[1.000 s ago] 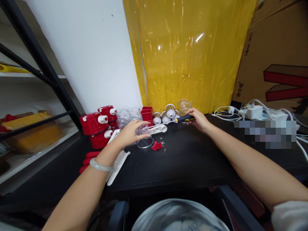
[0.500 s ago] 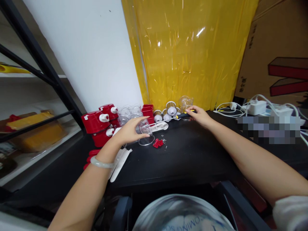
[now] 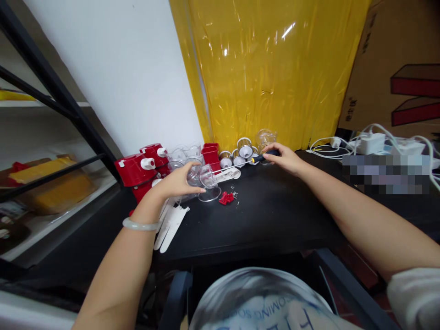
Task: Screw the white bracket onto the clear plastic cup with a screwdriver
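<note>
My left hand (image 3: 180, 181) is at the left of the table, thumb and fingers spread apart around empty space. Just past its fingertips stands a clear plastic cup-shaped part (image 3: 208, 176) with a round clear rim below it. My right hand (image 3: 280, 158) grips a screwdriver (image 3: 263, 158) by its black and yellow handle. Its thin shaft points left, and the tip end reaches toward the clear part; whether it touches is unclear. Small red plastic pieces (image 3: 226, 198) and several loose screws (image 3: 235, 195) lie in front of the clear part.
Red housings with white knobs (image 3: 135, 169) are stacked at the left, with white strips (image 3: 173, 229) nearer me. Behind stand red containers (image 3: 211, 155), metal-and-white cylinders (image 3: 244, 149) and another clear part (image 3: 266, 139). White chargers and cables (image 3: 373, 143) occupy the right.
My left hand has drawn back leftward, its fingers coming off the clear part, which stays in place. My right hand still holds the screwdriver, its fingers shifted slightly on the handle.
</note>
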The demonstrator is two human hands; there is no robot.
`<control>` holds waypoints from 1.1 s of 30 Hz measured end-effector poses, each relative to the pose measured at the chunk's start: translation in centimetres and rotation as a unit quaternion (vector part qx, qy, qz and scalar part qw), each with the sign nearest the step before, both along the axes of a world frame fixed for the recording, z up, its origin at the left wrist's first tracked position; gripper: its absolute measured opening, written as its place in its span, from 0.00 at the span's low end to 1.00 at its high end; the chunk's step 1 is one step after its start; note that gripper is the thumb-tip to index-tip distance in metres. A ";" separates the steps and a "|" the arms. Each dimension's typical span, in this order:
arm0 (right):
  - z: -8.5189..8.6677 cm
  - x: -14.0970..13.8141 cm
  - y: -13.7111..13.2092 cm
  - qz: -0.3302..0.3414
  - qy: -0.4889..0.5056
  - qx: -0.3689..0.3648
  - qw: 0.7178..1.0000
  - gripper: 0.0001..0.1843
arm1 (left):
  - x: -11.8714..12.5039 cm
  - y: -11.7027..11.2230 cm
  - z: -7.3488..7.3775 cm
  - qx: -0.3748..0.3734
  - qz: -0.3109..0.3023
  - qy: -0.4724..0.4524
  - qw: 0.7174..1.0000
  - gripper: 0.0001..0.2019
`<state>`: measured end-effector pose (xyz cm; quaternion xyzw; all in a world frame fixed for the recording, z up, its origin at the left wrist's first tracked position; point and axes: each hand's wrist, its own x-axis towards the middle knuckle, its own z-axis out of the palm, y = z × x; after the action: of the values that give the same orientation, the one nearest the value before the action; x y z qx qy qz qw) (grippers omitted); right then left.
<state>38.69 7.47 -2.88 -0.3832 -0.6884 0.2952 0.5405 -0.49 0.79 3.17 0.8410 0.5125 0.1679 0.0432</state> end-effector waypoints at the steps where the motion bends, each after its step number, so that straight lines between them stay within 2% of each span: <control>1: 0.0 0.1 0.1 -0.017 -0.027 0.014 0.999 0.21 | 0.1 -0.1 0.0 0.006 0.000 0.002 1.000 0.49; 3: 0.1 0.4 0.2 -0.042 -0.067 0.031 0.996 0.22 | 0.1 -0.2 0.1 0.021 0.001 0.008 1.000 0.48; 6: 0.3 0.6 0.2 -0.044 -0.081 0.022 0.996 0.23 | 0.2 -0.3 0.3 0.043 0.006 0.014 0.999 0.47; 14: 0.0 0.4 -0.1 -0.012 0.010 -0.060 0.998 0.27 | 0.7 -1.3 1.1 0.068 -0.019 0.030 0.997 0.43; 17: -0.1 0.5 0.1 -0.009 0.017 -0.065 0.998 0.27 | 0.7 -1.4 1.3 0.092 -0.011 0.056 0.994 0.44; 23: -0.2 1.0 0.5 0.005 -0.076 -0.029 0.997 0.23 | 0.7 -2.0 1.8 0.159 0.012 0.118 0.980 0.43; 27: -0.4 0.9 0.5 0.037 -0.154 -0.038 0.987 0.21 | 1.1 -2.7 2.3 0.222 0.030 0.157 0.962 0.40; 33: -0.8 0.9 0.9 0.038 -0.152 -0.043 0.987 0.19 | 1.5 -3.1 2.3 0.279 0.017 0.147 0.949 0.33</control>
<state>39.63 8.41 -3.66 -0.4201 -0.7634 0.2827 0.4010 1.01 -2.32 5.46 0.8259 0.4601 0.1796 -0.2720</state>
